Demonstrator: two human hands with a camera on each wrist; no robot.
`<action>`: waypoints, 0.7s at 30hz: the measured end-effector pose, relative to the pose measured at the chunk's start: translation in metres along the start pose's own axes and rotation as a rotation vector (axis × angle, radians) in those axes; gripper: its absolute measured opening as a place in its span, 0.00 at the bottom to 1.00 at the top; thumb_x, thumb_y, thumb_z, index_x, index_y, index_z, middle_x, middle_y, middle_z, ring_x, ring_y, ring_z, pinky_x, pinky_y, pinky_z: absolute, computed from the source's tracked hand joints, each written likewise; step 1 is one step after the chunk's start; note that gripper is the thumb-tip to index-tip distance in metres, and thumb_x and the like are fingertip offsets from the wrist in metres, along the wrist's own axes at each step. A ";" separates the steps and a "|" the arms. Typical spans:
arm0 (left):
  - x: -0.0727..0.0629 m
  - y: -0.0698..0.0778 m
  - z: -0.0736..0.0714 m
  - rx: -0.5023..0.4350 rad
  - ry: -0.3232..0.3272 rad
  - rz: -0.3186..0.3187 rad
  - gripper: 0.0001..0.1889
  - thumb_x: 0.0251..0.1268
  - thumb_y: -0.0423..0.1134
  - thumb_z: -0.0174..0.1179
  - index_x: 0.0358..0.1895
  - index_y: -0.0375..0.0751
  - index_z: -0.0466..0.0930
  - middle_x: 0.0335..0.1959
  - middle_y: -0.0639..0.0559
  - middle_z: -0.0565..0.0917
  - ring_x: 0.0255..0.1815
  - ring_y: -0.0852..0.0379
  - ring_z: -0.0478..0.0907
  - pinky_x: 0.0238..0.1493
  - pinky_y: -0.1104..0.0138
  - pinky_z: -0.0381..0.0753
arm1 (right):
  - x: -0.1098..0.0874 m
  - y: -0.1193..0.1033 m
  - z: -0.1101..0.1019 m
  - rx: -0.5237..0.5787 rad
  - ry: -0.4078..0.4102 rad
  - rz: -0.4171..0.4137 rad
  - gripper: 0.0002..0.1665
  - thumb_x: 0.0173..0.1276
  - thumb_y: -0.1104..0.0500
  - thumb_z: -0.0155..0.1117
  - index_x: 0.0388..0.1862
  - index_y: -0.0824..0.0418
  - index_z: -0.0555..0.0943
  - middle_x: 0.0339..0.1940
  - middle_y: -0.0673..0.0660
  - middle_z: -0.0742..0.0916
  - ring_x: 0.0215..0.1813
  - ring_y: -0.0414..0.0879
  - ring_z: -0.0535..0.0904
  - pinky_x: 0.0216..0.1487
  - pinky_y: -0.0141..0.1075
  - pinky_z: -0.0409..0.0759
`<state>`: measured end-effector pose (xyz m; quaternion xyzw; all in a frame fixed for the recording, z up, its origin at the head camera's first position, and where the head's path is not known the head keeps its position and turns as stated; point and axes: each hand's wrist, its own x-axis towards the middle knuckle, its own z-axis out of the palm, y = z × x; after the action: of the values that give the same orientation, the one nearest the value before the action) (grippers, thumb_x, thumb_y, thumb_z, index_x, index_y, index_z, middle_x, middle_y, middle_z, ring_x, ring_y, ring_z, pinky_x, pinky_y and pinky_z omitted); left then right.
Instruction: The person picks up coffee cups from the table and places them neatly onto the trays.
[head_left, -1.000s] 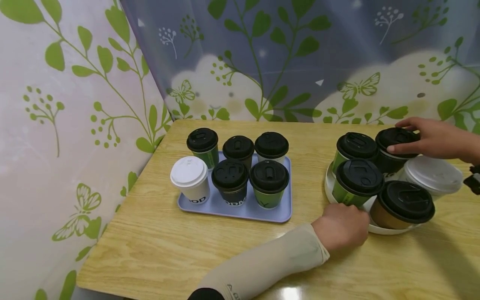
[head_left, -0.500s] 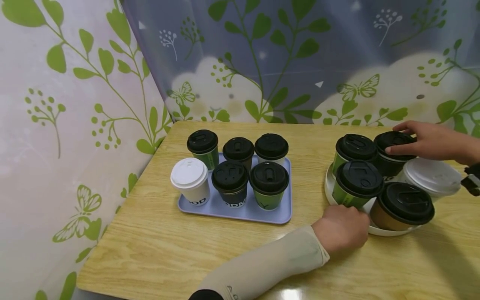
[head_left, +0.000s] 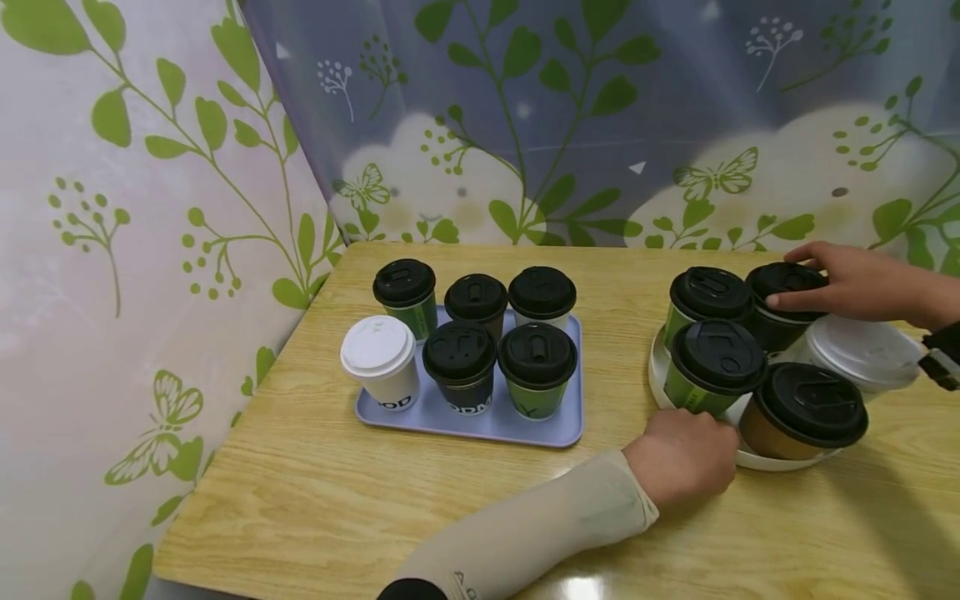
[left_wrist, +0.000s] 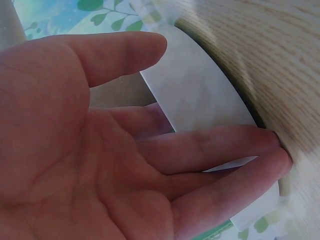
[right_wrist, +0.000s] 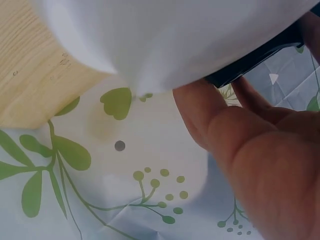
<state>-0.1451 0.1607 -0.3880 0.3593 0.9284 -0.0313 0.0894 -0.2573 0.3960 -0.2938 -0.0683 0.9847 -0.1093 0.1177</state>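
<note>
My right hand (head_left: pixel 862 283) grips a dark paper coffee cup (head_left: pixel 772 332) by its black lid, thumb at the near side and fingers across the far side. This cup stands at the back of a round white tray (head_left: pixel 780 462). In the right wrist view the black lid (right_wrist: pixel 262 61) lies between thumb and fingers. My left hand (head_left: pixel 682 457) holds the tray's near left rim; its thumb and fingers straddle the white wall (left_wrist: pixel 190 82) in the left wrist view. Around the held cup are two green cups (head_left: pixel 716 358), a brown bowl-like cup (head_left: pixel 802 412) and a white-lidded tub (head_left: pixel 862 354).
To the left, a lilac rectangular tray (head_left: pixel 480 432) bears several lidded coffee cups, one with a white lid (head_left: pixel 377 346). Both trays rest on a wood-grain table (head_left: pixel 315 500). A leaf-patterned wall covering (head_left: pixel 585 125) rises behind the table's back edge.
My right hand and the dark cup have shifted very slightly left and down, close beside the back green cup. The left hand stays at the tray rim.
</note>
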 end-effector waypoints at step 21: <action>0.001 -0.012 -0.005 -0.120 -0.088 0.036 0.09 0.75 0.52 0.58 0.34 0.59 0.83 0.31 0.63 0.83 0.28 0.65 0.78 0.29 0.66 0.78 | -0.002 -0.002 0.002 -0.005 -0.035 -0.006 0.67 0.73 0.33 0.61 0.78 0.83 0.43 0.68 0.92 0.56 0.63 0.87 0.60 0.55 0.75 0.65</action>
<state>-0.1546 0.1526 -0.3832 0.3684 0.9171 0.0103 0.1519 -0.2548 0.3938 -0.2944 -0.0733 0.9825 -0.1057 0.1344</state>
